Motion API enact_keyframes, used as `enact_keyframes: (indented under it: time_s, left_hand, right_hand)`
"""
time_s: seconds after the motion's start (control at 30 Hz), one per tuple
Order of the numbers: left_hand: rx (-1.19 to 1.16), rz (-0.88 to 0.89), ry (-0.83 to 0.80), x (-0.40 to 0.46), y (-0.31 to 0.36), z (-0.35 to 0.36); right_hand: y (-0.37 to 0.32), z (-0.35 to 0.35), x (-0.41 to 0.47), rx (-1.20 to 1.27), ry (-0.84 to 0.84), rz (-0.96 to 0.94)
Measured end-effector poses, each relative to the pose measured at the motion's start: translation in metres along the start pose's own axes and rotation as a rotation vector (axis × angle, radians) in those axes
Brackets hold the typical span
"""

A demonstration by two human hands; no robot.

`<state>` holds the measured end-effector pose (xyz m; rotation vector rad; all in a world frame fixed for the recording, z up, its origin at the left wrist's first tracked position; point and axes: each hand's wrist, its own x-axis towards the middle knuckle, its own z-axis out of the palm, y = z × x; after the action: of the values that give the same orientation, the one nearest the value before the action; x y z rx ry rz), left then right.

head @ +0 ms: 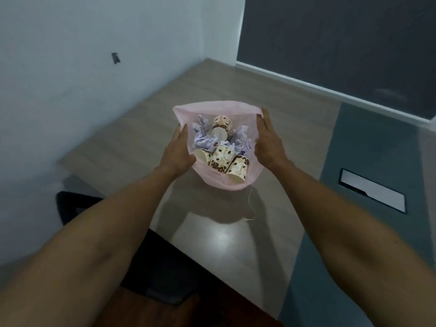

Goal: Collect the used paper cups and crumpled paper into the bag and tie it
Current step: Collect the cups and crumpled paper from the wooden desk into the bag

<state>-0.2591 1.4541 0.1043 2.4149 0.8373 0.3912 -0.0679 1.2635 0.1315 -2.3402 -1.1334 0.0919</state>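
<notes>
Head view: pink bag [226, 182] stands mid-bench [146, 119], holding the paper cups [223, 158] and crumpled paper [201, 138]. Left hand [175, 149] and right hand [267, 140] press its sides with straight fingers. Risk: squeezing the thin film unevenly may tip the bag and spill cups before tying.

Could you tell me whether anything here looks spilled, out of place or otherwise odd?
Nothing stands out. The paper cups and crumpled paper lie jumbled inside the pink bag, which sits on the table with its mouth open, untied. The left hand and right hand hold its sides.
</notes>
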Motion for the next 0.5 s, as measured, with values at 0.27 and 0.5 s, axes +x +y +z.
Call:
enact_keyframes:
  time_s: [0.27, 0.5]
  left_hand:
    - [0.100, -0.160, 0.261, -0.074, -0.095, -0.158]
    - [0.184, -0.329, 0.472, -0.202, -0.185, -0.297]
  right_hand:
    - [-0.176, 0.039, 0.028, 0.013, 0.003, -0.281]
    - [-0.370, 0.097, 0.000, 0.076, 0.002, -0.557]
